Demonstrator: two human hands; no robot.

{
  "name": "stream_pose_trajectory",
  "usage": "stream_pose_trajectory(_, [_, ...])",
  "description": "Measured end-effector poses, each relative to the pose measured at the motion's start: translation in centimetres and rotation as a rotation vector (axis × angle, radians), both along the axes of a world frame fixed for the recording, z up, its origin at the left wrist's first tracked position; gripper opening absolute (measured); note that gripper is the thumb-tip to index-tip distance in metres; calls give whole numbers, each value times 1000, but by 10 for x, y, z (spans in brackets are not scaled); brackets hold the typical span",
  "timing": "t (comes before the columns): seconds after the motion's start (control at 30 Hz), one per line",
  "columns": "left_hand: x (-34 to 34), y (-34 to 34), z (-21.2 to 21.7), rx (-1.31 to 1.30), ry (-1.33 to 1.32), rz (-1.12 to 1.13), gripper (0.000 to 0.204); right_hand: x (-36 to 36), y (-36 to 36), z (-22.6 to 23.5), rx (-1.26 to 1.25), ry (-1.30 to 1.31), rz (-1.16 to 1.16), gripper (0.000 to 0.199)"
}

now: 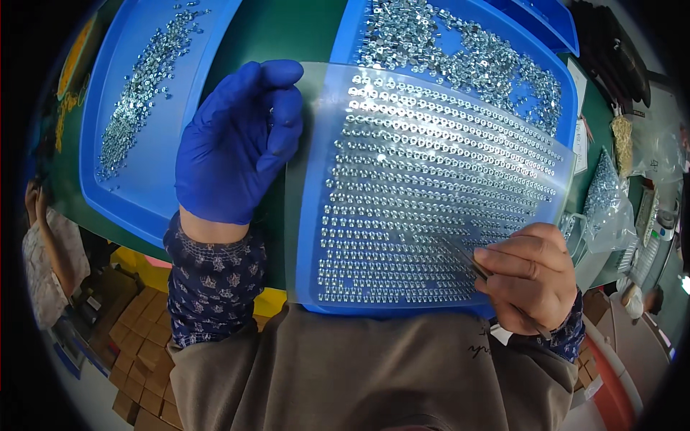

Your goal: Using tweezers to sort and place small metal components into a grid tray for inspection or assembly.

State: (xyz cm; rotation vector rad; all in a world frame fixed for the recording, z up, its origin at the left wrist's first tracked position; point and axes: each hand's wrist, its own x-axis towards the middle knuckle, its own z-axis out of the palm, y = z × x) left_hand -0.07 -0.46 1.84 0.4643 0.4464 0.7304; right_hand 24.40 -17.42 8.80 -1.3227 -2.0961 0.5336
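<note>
My left hand (233, 147), in a blue glove, is raised beside the upper left edge of a clear plastic sheet (305, 194). Its fingers curl inward, and tiny shiny bits show between them; what they are is too small to tell. Rows of small silvery metal parts (424, 179) cover the sheet, which lies over a blue tray. Bare-skinned, my right hand (532, 276) grips metal tweezers (467, 257) at the sheet's lower right. The tweezer tips point up and left over the rows; whether they pinch a part is not visible.
Another blue tray (147, 32) on the left holds a scattered strip of small metal parts (144, 93). Loose parts (460, 54) heap in the tray beyond the sheet. Bagged metal parts (604, 190) stand at right. Cardboard boxes (147, 330) and another person (54, 251) are at left.
</note>
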Motion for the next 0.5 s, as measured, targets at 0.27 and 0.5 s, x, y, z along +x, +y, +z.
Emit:
stream_pose_trajectory(0.27, [-3, 1, -2, 8, 25, -18, 38, -2, -1, 1, 8, -13, 1, 16])
stream_pose_trajectory(0.5, [-5, 2, -3, 40, 9, -46, 37, -2, -2, 4, -10, -26, -3, 17])
